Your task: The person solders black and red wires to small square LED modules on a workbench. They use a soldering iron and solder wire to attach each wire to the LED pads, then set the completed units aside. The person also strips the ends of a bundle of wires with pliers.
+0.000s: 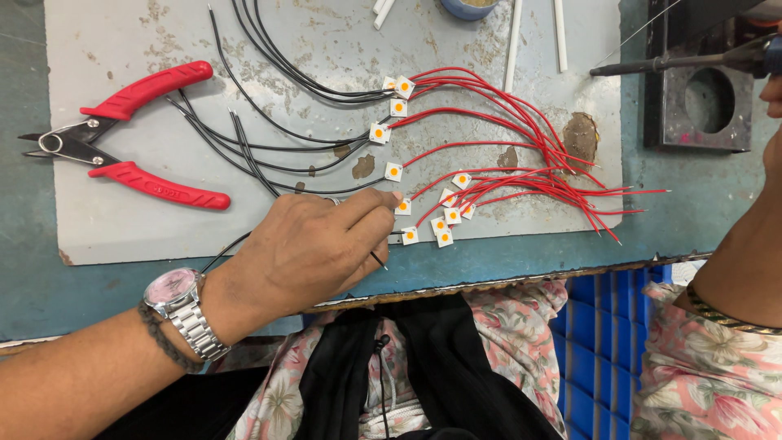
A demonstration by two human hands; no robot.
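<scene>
Head view: left hand (305,244) pinches a black wire (380,261) near the LED chip (410,235) at 3 o'clock; right hand (772,90) grips the soldering iron (676,61); steadiness matters.

A teal workbench (32,277) with a worn near edge carries a pale grey mat (106,220), stained and chipped, that covers most of its middle. On the mat's left lie red-handled cutters (122,138), jaws pointing left. Across its centre spread small white square chips with orange dots (393,171), black wires (269,147) running left from them and red wires (521,138) fanning right, past the mat's edge. White sticks (513,41) and a blue cup (468,6) sit at the far side. A dark metal stand (700,106) rests on the bench's far right.
</scene>
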